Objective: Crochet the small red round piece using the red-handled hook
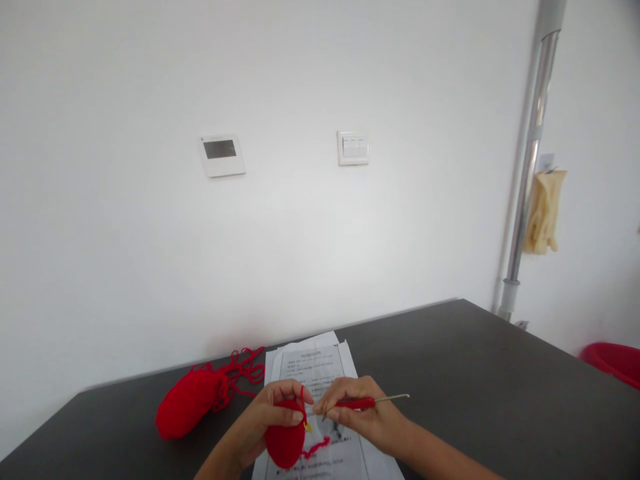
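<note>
One red oval yarn piece (286,441), best kept steady, sits before the grey counter's (475,380) back edge, left hand (261,417) pinching it, right hand (373,421) gripping a red-handled metal hook (367,403).

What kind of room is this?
Indoors, probably a home or small craft workspace, though the frame can't settle which. Clues: a dark table against a white wall with a switch plate, and red yarn beside printed sheets on the table.
</note>
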Demonstrator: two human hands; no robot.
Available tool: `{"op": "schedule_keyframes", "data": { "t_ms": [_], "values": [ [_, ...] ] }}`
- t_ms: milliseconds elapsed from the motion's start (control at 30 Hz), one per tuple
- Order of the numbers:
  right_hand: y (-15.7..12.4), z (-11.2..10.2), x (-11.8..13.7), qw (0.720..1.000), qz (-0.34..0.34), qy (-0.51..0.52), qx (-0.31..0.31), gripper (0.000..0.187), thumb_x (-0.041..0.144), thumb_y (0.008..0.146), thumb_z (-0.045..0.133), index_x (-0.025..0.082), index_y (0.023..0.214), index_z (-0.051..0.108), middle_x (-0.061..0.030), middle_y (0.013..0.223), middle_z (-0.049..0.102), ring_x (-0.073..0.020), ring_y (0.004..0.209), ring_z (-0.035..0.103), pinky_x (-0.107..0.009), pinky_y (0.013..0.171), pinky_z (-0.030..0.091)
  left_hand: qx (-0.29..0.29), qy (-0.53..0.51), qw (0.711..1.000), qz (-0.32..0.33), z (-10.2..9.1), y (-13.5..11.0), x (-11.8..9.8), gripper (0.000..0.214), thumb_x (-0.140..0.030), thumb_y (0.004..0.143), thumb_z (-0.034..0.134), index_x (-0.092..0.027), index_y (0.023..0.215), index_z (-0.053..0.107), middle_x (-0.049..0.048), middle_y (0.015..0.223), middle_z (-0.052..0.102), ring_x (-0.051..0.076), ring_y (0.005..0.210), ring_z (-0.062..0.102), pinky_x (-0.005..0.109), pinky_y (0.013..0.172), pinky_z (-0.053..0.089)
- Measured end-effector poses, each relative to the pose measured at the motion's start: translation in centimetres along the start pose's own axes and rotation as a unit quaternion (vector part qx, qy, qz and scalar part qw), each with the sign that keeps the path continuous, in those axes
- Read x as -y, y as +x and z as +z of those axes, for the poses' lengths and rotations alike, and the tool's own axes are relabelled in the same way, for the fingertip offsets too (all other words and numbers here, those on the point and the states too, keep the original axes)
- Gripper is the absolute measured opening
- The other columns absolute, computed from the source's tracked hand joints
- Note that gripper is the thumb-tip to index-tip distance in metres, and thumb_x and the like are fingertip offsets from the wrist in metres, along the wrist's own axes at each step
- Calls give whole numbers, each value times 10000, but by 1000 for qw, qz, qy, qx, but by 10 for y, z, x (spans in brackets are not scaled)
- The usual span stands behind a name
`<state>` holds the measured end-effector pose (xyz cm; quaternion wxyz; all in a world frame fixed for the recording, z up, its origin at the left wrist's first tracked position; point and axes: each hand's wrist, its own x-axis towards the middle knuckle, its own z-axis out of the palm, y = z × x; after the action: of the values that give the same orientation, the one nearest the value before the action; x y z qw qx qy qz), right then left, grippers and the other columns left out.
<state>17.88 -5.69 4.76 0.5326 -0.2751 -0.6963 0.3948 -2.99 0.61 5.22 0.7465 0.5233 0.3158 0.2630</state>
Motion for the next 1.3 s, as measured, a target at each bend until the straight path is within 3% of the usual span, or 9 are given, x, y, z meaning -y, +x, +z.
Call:
{"op": "schedule_keyframes", "data": {
  "t_ms": [167, 400, 667, 1000, 1300],
  "values": [
    [-1, 3, -4, 999, -20, -18, -22, 175, 292, 828, 636, 128, 838, 697, -104, 858, 722, -166, 804, 680, -278, 724, 525, 3, -16, 1000, 13, -1, 2, 5, 251, -175, 552, 775, -140, 787, 697, -2, 605, 598, 50, 448, 470, 173, 458, 275],
    [-2, 2, 1, 994, -72, -77, -8, 135, 259, 857, 592, 155, 865, 679, -90, 895, 711, -154, 845, 667, -277, 768, 526, -3, -40, 999, 20, 2, 2, 4, 266, -176, 526, 791, -131, 772, 700, -1, 609, 583, 42, 462, 445, 167, 458, 264],
    [4, -6, 9, 979, -133, -134, 77, 134, 210, 875, 547, 162, 901, 669, -98, 936, 719, -157, 919, 653, -299, 834, 511, -8, -16, 1000, 12, -1, -1, -2, 275, -187, 516, 795, -118, 760, 689, 11, 574, 603, 68, 429, 482, 184, 437, 268],
    [2, -4, 6, 999, -26, -2, 30, 137, 246, 809, 656, 125, 848, 708, -116, 888, 726, -172, 827, 686, -292, 745, 543, -1, -3, 1000, -6, -2, -3, -3, 256, -194, 501, 814, -119, 706, 681, 10, 559, 611, 66, 441, 493, 180, 448, 261],
    [1, 3, -10, 987, 78, 135, -26, 212, 318, 749, 720, 117, 808, 691, -89, 810, 725, -162, 758, 689, -296, 714, 540, -30, 29, 999, 15, 3, 0, 1, 245, -240, 497, 835, -131, 646, 673, 15, 549, 640, 81, 456, 504, 187, 462, 285]
  ]
}}
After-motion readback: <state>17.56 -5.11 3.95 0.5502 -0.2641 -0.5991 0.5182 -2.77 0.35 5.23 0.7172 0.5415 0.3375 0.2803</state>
